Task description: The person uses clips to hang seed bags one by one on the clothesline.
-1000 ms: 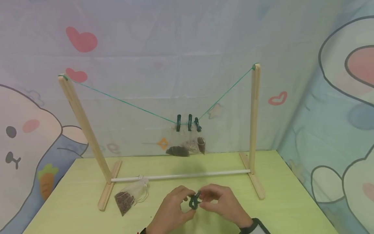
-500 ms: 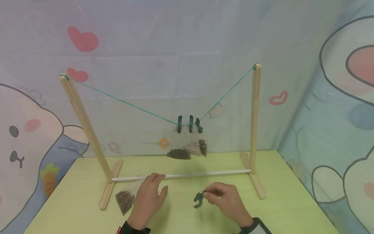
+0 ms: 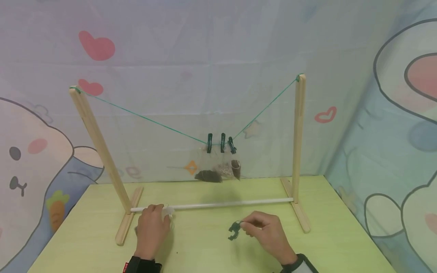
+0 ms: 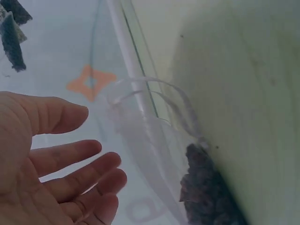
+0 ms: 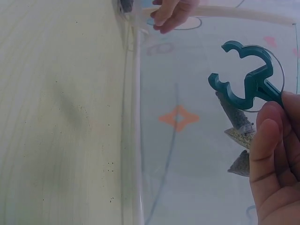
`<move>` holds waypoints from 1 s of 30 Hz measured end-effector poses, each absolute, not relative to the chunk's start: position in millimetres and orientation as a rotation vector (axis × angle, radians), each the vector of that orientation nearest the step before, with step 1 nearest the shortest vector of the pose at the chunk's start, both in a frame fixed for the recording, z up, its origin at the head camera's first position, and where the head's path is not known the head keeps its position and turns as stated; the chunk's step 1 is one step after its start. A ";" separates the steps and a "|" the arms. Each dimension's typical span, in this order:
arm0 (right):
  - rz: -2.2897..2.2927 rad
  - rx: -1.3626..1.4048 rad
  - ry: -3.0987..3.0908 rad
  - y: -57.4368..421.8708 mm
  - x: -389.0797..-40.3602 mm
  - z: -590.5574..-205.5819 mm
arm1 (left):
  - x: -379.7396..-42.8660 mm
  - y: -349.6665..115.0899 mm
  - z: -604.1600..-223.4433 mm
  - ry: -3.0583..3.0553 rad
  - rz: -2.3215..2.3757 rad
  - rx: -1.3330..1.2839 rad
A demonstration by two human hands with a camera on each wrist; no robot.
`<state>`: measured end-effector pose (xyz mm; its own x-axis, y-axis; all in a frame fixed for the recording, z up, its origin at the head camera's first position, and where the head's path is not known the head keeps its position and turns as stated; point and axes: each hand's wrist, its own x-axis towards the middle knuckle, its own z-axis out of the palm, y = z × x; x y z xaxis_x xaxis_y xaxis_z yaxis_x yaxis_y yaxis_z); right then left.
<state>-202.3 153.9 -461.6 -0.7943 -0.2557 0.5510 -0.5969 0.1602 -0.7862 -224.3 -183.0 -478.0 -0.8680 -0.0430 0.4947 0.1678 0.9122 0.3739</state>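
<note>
My right hand (image 3: 268, 235) pinches a dark green spring clip (image 3: 235, 230) by its handles, above the front middle of the table. In the right wrist view the clip (image 5: 257, 77) has its two curved jaws spread wide with nothing between them. My left hand (image 3: 151, 229) is over the sheer drawstring bag (image 3: 169, 211), which it mostly covers in the head view. The left wrist view shows the fingers loosely spread beside the bag's mesh (image 4: 140, 140), with a gap between. Dark dried bits (image 4: 208, 192) fill the bag's bottom, and its drawstring loops lie by the white rod.
Two wooden posts (image 3: 298, 140) carry a sagging green string (image 3: 146, 119). Three green clips (image 3: 222, 143) on it hold small filled bags (image 3: 208, 176). A white rod (image 3: 232, 204) joins the posts' wooden feet (image 3: 300, 216) low over the table. Behind hangs a printed cloth (image 3: 205, 57).
My left hand has let go of the clip and moved left over the drawstring bag. The right hand keeps the clip, now with its handles squeezed, and has barely moved.
</note>
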 end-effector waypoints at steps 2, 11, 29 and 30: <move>1.679 0.820 -2.149 154.2 -202.7 -462.3 | -225.6 -186.6 -481.7 -2.578 -0.533 -0.068; 1.720 0.843 -2.149 155.6 -203.5 -463.7 | -229.2 -195.8 -491.9 -2.716 -0.497 -0.048; 1.627 0.812 -2.118 159.7 -205.0 -455.5 | -218.8 -206.6 -459.1 -2.685 -0.807 -0.164; 1.601 0.818 -2.102 160.3 -205.8 -454.0 | -217.0 -205.8 -454.4 -2.681 -0.854 -0.172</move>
